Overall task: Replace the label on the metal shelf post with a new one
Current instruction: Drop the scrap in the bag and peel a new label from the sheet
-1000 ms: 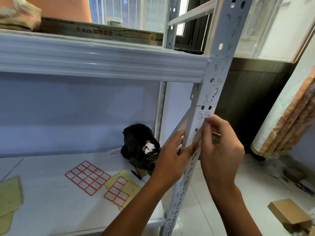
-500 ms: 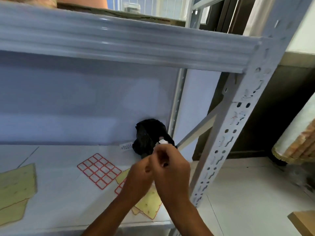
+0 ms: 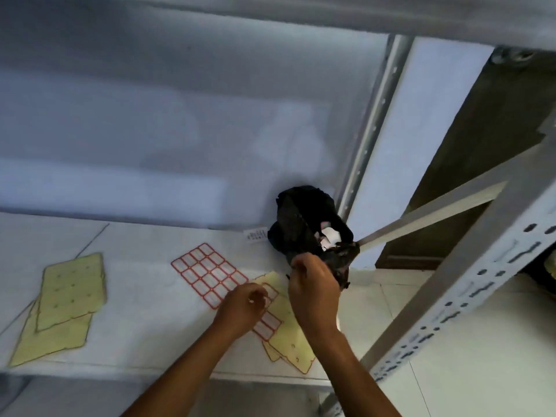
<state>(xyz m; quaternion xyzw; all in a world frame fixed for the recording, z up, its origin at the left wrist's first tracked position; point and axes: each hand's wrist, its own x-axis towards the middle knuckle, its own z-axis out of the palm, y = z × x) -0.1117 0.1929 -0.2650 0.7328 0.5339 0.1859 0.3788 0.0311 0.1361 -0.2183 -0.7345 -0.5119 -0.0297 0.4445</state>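
The perforated grey metal shelf post (image 3: pixel 469 299) slants up the right side, and I see no label on the stretch in view. My right hand (image 3: pixel 313 288) is by the lower edge of a crumpled black bag (image 3: pixel 301 221) that holds white paper scraps (image 3: pixel 329 237). Its fingers are pinched together, and anything between them is hidden. My left hand (image 3: pixel 243 307) hovers with curled fingers over a strip of red-bordered labels (image 3: pixel 267 325). A fuller sheet of red-bordered blank labels (image 3: pixel 207 270) lies on the shelf board (image 3: pixel 144 296) just left of both hands.
Yellow backing sheets lie at the left of the board (image 3: pixel 70 291) and under my hands at its front edge (image 3: pixel 290 341). A small printed tag (image 3: pixel 255 235) sits beside the bag. A rear post (image 3: pixel 370 127) and a diagonal brace (image 3: pixel 433 210) close off the right side. The upper shelf overhangs.
Both hands left the shelf post and dropped left to the shelf board. The right hand now sits at the black bag, the left over the label strip. The view tilted down.
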